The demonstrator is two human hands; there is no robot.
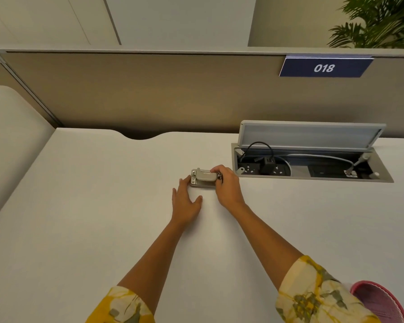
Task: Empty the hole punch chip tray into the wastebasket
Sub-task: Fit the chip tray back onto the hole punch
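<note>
A small grey and silver hole punch [203, 177] rests on the white desk [103, 206], near its middle. My right hand [226, 184] is closed around the punch's right end, fingers over the top. My left hand [186, 199] lies flat and open on the desk, its fingertips touching the punch's left end. The chip tray on the underside is hidden. A pink mesh wastebasket [383, 301] shows at the lower right corner, below the desk edge and partly behind my right sleeve.
An open cable box [313, 169] with sockets, a black adapter and cords is sunk into the desk right of the punch, lid raised. A beige partition [149, 94] with a blue "018" sign [324, 68] runs behind. A plant [378, 22] stands at the far right.
</note>
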